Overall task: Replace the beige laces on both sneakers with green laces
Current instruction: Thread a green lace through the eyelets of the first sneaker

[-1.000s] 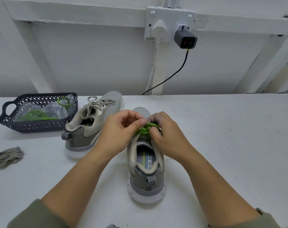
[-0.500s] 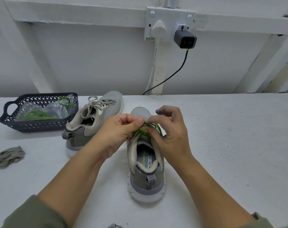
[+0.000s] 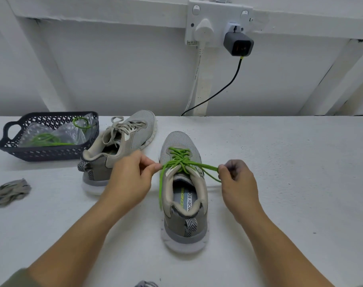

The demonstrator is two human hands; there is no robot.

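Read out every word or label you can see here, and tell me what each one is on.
"MORY FOA": on the insole of the green-laced sneaker, both ends cut off by the collar.
"ECHERS": green letters on the same insole, start hidden.
Print on the white cable: too small to read.
Red display on the grey charger: blurred.

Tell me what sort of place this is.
Probably a plain indoor workbench or utility room: a rough white-painted tabletop against a white wall with exposed painted beams, and a white double wall socket holding a grey charger block.
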